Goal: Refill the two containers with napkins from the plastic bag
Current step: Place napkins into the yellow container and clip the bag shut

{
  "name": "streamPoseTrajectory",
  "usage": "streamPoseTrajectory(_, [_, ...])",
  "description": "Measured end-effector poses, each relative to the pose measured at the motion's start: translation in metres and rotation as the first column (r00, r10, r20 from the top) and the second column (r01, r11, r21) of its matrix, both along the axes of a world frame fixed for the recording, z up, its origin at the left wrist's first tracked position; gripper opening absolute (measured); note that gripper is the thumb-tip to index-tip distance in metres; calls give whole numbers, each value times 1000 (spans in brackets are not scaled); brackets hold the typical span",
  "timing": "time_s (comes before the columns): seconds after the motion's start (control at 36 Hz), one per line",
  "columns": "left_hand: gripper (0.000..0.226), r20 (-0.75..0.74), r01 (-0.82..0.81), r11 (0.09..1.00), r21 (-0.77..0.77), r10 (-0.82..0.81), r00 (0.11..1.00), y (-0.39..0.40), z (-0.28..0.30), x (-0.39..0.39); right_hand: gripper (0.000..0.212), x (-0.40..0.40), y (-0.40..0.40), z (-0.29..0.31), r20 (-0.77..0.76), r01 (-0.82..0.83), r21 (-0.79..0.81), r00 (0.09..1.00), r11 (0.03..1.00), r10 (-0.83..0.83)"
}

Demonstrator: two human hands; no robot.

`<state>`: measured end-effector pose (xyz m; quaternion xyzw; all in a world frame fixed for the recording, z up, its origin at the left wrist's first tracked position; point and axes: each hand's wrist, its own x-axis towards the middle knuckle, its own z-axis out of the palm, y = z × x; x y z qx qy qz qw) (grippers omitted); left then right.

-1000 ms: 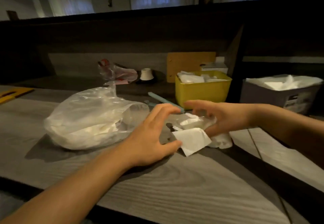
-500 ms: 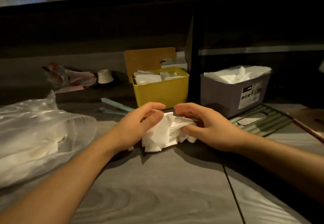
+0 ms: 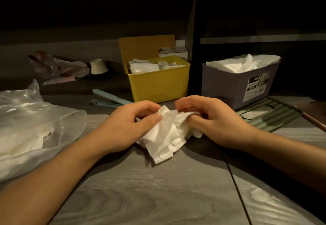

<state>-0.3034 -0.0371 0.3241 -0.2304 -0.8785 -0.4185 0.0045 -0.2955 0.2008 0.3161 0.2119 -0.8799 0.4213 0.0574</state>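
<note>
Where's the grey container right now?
In the head view, the grey container stands at the right rear of the table, right of the yellow container, with a green slotted lid lying just before it.

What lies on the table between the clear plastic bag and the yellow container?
In the head view, a pale blue bag clip lies open on the grey table between the plastic bag and the yellow container; otherwise that stretch is bare.

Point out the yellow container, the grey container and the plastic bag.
yellow container (image 3: 158,82): head view, front wall.
grey container (image 3: 227,83): head view, front wall left of the label.
plastic bag (image 3: 35,119): head view, crinkled upper side.
</note>
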Motion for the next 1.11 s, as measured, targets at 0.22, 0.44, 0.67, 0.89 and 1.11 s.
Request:
streamPoseTrajectory(0.22, [50,120,0,988,152,-18,993,5,-4,0,17,-3,-1,5,94,101,-216,992,971,-82])
streamPoseTrajectory(0.44, [54,89,-28,980,195,11,996,19,-1,2,7,-27,-23,42,116,2,140,993,990,-19])
streamPoseTrajectory(0.67, [19,100,-270,866,422,252,963,6,-2,-9,36,-37,-40,61,-7,-36,312,999,949,41])
streamPoseTrajectory(0.89, [21,206,-289,856,428,219,954,-1,2,-12,43,-38,-25,10,-68,15,-53,998,998,-19])
streamPoseTrajectory(1.11, [40,402,-294,906,304,158,902,-11,15,-11,37,-39,-27,1,-80,2,-8,997,1000,-2])
